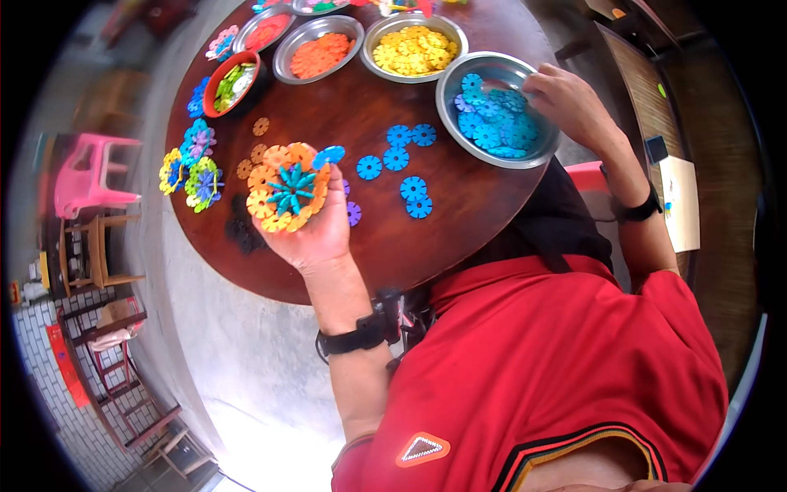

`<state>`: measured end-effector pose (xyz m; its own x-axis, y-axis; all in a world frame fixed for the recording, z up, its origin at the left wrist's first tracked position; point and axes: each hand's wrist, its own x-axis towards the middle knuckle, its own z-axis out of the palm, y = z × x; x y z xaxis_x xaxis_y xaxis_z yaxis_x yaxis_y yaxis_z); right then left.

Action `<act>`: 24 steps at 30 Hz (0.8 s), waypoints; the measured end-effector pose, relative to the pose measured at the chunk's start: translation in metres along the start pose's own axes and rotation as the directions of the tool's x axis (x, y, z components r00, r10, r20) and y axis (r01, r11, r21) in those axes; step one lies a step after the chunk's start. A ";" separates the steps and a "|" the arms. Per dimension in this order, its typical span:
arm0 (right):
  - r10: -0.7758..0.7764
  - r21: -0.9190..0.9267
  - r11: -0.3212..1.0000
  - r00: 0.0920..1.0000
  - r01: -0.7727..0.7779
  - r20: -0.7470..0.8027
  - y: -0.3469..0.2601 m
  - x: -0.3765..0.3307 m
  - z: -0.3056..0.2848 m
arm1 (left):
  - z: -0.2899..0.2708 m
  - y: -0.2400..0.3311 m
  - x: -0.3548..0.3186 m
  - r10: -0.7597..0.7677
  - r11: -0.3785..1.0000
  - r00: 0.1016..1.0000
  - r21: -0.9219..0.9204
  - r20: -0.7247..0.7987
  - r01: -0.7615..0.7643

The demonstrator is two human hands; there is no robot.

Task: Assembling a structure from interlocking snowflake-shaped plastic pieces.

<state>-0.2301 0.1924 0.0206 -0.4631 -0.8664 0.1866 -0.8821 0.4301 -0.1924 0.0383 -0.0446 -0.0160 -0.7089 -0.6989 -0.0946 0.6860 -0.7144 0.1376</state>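
My left hand (316,234) holds up a round assembly of interlocked plastic discs (288,188): orange and yellow discs ring a teal centre, and one blue disc sticks out at its upper right. My right hand (570,102) reaches into a steel bowl of blue discs (494,109) at the table's right side, fingers dipped among the pieces. Whether it grips one is hidden. Several loose blue discs (402,164) lie on the round brown table (459,205) between the two hands.
Steel bowls of yellow discs (415,47) and orange discs (318,49), and a red bowl of green ones (233,82), line the far side. Finished multicoloured assemblies (193,170) sit at the left edge. A pink stool (86,174) stands left of the table.
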 end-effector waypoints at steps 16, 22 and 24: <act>-0.067 0.008 0.998 0.996 0.066 0.053 -0.033 0.017 0.025 | 0.001 -0.012 0.001 0.077 0.995 0.993 0.073 -0.092 -0.071; -0.074 -0.005 0.997 0.996 0.074 0.058 -0.025 0.023 0.036 | 0.002 -0.009 0.001 0.032 0.996 0.996 0.083 -0.084 -0.024; -0.080 0.006 0.997 0.997 0.079 0.023 -0.022 0.024 0.040 | 0.002 -0.008 0.001 0.020 0.997 0.997 0.078 -0.073 -0.015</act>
<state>-0.2188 0.1524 -0.0090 -0.3894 -0.9035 0.1790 -0.9155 0.3583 -0.1828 0.0319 -0.0394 -0.0154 -0.6809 -0.7138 -0.1640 0.6813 -0.6995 0.2158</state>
